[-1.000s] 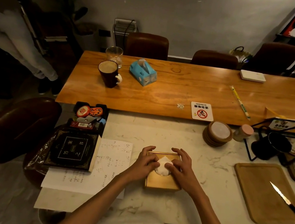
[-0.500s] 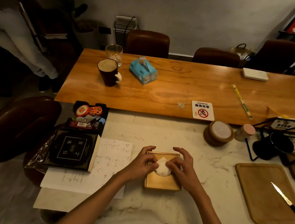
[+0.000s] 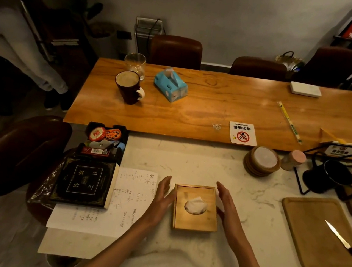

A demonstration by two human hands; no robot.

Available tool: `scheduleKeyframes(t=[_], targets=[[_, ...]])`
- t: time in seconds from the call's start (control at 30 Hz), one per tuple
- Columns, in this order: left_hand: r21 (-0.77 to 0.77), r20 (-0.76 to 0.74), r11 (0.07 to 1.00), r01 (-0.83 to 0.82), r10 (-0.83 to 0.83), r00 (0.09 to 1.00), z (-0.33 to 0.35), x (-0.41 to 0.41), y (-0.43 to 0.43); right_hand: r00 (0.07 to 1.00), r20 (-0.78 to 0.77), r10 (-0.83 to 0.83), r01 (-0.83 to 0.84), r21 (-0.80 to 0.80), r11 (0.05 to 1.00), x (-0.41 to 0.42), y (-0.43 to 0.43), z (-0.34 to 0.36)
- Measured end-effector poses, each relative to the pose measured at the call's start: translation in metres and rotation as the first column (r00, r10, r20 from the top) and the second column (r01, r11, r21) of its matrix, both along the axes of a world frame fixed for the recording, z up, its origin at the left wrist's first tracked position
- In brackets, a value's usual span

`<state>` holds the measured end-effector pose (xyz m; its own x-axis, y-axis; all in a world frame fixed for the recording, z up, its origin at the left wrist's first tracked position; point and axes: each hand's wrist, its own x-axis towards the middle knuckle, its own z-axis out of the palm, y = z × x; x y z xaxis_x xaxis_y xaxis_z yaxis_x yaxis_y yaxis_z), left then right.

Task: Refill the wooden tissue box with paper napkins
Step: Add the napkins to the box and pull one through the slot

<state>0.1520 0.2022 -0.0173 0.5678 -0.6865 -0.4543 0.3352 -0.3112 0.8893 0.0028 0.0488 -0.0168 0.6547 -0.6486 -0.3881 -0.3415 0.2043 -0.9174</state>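
Note:
The square wooden tissue box lies flat on the marble counter in front of me, lid on. A white paper napkin pokes up through the round hole in its lid. My left hand is flat and open beside the box's left side, touching or nearly touching it. My right hand is open beside the right side, with a small gap. Neither hand holds anything.
Left of the box lie a written sheet of paper and a black book. At right a wooden board carries a knife. Coasters and a black cup stand behind. A blue tissue pack and mug sit on the wooden table.
Both hands have lifted off the napkin on top of the box and spread apart to its left and right sides. The napkin now shows uncovered in the hole.

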Motion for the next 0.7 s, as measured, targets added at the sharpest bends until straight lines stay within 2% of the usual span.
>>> scheduleKeyframes(t=[0.07, 0.1, 0.17, 0.23, 0.33, 0.5, 0.57, 0.7], targets=[[0.047, -0.173, 0.999, 0.007, 0.002, 0.985, -0.011, -0.009, 0.009, 0.999, 0.022, -0.049, 0.043, 0.231, 0.972, -0.007, 0.011, -0.009], [0.024, -0.272, 0.998, 0.054, -0.045, 0.961, -0.016, -0.015, 0.012, 0.998, 0.044, -0.043, 0.028, 0.302, 0.953, -0.008, 0.016, -0.013], [-0.071, -0.397, 0.993, 0.092, -0.113, 0.911, -0.024, -0.026, 0.01, 0.997, 0.069, -0.033, 0.006, 0.352, 0.936, -0.006, 0.024, -0.017], [-0.065, -0.439, 0.998, 0.012, -0.039, 0.897, -0.024, -0.027, 0.0, 0.997, 0.053, -0.059, 0.036, 0.361, 0.932, 0.002, 0.024, -0.018], [-0.022, -0.384, 0.997, -0.069, 0.055, 0.922, -0.011, -0.003, -0.02, 0.993, 0.075, -0.09, 0.057, 0.36, 0.931, 0.024, 0.01, -0.008], [-0.068, -0.274, 0.997, -0.028, 0.009, 0.962, 0.02, 0.055, -0.041, 0.992, 0.105, -0.062, 0.021, 0.355, 0.935, 0.085, -0.014, 0.021], [-0.051, -0.231, 0.997, -0.063, 0.05, 0.972, 0.021, 0.071, -0.041, 0.994, 0.093, -0.053, 0.018, 0.343, 0.939, 0.106, -0.015, 0.021], [-0.05, -0.239, 0.99, -0.129, 0.114, 0.964, 0.011, 0.084, -0.039, 0.996, 0.084, -0.013, -0.016, 0.334, 0.943, 0.128, -0.008, 0.01]])
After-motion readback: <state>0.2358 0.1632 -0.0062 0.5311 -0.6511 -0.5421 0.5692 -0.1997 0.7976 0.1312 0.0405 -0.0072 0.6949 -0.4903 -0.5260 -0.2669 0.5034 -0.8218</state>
